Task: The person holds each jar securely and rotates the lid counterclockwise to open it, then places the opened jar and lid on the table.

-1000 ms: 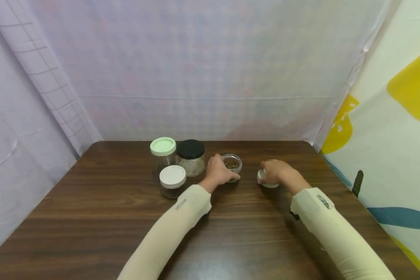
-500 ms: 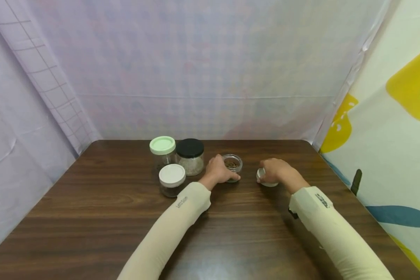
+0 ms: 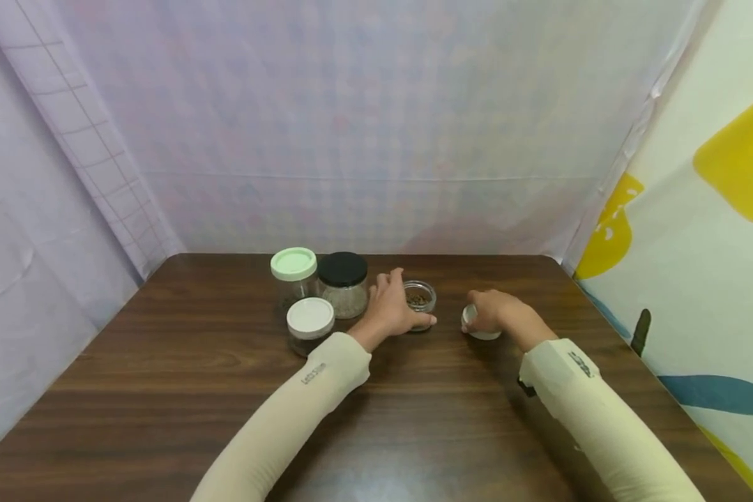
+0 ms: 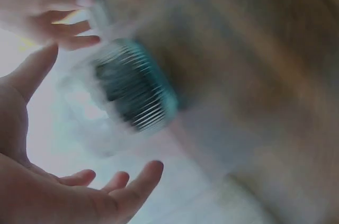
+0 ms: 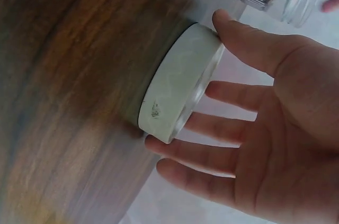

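A small uncovered clear jar with brown granules inside stands on the table. My left hand is spread on the jar's left and near side, the fingers apart and fairly straight. The left wrist view shows a gap between that hand's fingertips and the blurred jar. To the jar's right, my right hand holds a white lid low at the table surface. In the right wrist view the thumb is at one end of the lid and the fingers at the other, its silvery edge toward the palm.
Left of my left hand stand three lidded jars: a tall one with a pale green lid, one with a black lid over whitish contents, and a short one with a white lid. A curtain hangs behind the brown table.
My left hand has let go of the small jar, its fingers spreading and lifting away from the rim. The right hand and the white lid stay in place.
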Action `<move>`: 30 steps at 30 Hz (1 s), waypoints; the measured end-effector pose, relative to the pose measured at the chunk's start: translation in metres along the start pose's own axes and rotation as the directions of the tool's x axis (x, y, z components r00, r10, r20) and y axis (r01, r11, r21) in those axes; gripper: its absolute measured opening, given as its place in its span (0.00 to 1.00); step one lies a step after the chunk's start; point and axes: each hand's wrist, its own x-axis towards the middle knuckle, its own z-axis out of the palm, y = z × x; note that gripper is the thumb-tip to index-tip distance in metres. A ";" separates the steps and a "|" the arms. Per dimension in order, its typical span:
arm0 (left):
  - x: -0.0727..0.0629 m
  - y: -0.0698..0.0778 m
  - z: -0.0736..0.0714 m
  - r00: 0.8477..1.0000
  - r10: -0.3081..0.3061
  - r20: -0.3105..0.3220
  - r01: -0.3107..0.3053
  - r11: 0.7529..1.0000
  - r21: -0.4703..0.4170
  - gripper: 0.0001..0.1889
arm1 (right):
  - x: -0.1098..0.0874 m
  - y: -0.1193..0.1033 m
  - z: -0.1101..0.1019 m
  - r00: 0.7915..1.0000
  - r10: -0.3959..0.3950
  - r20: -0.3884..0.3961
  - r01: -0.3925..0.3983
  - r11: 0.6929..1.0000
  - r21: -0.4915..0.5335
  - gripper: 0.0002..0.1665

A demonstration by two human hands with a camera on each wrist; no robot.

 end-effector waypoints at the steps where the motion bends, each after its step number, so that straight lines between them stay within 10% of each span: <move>1: -0.005 0.002 -0.006 0.999 0.038 -0.011 -0.037 0.999 0.025 0.57 | -0.002 0.000 0.000 1.000 0.005 0.009 -0.006 1.000 0.013 0.50; 7: -0.038 0.008 -0.055 0.967 0.236 -0.091 -0.224 0.966 0.126 0.40 | -0.013 0.001 -0.008 1.000 0.005 -0.018 -0.004 0.998 0.063 0.50; 12: -0.053 -0.003 -0.084 0.897 0.352 -0.267 -0.325 0.935 0.140 0.32 | -0.023 0.001 -0.011 0.989 -0.041 -0.142 0.048 0.998 0.048 0.48; 17: -0.064 -0.026 -0.100 0.817 0.419 -0.397 -0.378 0.908 0.181 0.27 | -0.036 -0.001 0.001 0.889 -0.180 -0.420 0.177 0.983 -0.047 0.43; 23: -0.072 -0.058 -0.105 0.857 0.319 -0.404 -0.275 0.947 0.166 0.29 | -0.056 -0.007 0.008 0.757 -0.340 -0.558 0.333 0.935 -0.119 0.39; 30: -0.080 -0.077 -0.102 0.921 0.004 -0.389 0.051 0.990 0.130 0.45 | -0.072 -0.018 0.013 0.737 -0.396 -0.548 0.412 0.906 -0.099 0.37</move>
